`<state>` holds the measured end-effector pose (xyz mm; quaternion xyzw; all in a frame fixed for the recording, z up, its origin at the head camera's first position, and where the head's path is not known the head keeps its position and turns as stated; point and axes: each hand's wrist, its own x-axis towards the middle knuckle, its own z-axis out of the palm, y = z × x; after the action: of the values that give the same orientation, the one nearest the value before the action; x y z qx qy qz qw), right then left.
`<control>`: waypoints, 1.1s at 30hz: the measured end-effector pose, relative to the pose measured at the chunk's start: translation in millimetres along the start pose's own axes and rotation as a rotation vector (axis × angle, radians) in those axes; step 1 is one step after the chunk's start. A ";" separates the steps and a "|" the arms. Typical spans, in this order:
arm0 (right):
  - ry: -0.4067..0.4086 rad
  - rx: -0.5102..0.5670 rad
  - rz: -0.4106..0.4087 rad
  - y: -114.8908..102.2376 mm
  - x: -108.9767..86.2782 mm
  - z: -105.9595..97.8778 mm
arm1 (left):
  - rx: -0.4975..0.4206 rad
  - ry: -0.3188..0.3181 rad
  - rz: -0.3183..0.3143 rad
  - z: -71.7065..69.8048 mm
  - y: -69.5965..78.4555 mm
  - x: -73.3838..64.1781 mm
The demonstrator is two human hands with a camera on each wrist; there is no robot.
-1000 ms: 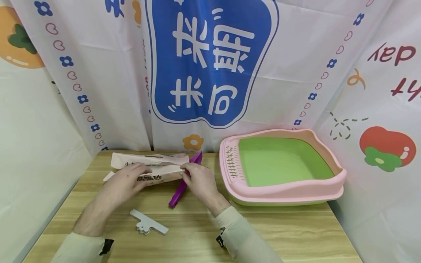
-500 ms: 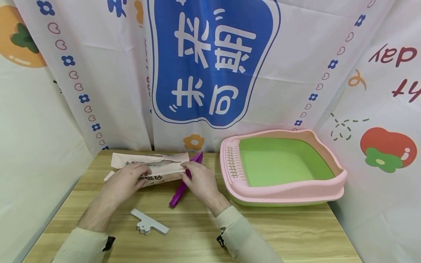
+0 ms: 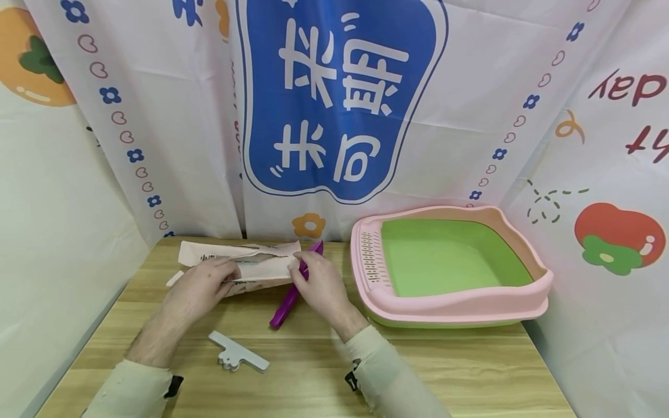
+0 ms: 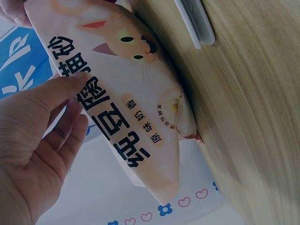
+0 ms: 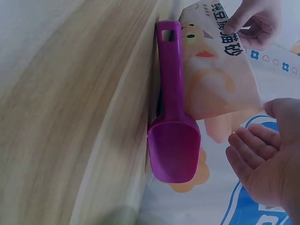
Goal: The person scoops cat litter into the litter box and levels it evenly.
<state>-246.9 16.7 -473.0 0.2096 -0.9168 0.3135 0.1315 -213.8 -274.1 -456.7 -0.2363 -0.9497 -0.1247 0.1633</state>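
Note:
An opened cat litter bag (image 3: 263,269), pale pink with a cat face and black characters, stands at the table's back left, its mouth gaping upward. My left hand (image 3: 201,287) pinches the front edge of that mouth between thumb and fingers, as the left wrist view confirms on the bag (image 4: 140,89). At the right-hand corner of the same edge, my right hand (image 3: 321,284) holds the bag with thumb and fingertips. Below this hand lies a purple scoop (image 5: 173,150), its bowl toward the back wall and its handle pointing at me. The bag's inside is mostly hidden.
A litter box (image 3: 455,307) with a pink rim and green base stands on the right of the wooden table (image 3: 313,371). In front of my left hand lies a grey clip (image 3: 237,353). A printed white cloth (image 3: 470,69) hangs close behind the table.
The bag's front edge has tipped so that its lettering shows less in the head view. My right fingertips have shifted slightly at the corner; scoop, clip and litter box stay put.

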 end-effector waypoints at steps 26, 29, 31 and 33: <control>-0.003 0.455 0.159 -14.0 7.2 1.7 | 0.027 0.036 0.067 -3.2 -1.6 -1.9; 0.016 0.478 0.171 -15.1 7.8 0.8 | 0.022 0.035 0.064 -3.0 -2.1 -2.2; 0.038 0.518 0.180 -14.8 8.4 0.6 | 0.022 0.038 0.064 -2.8 -2.4 -2.3; 0.060 0.560 0.188 -14.3 9.0 0.2 | 0.024 0.042 0.061 -2.7 -2.5 -2.3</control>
<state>-248.0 3.6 -462.4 0.1426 -0.8058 0.5710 0.0663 -212.4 -278.1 -455.5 -0.2607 -0.9398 -0.1131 0.1898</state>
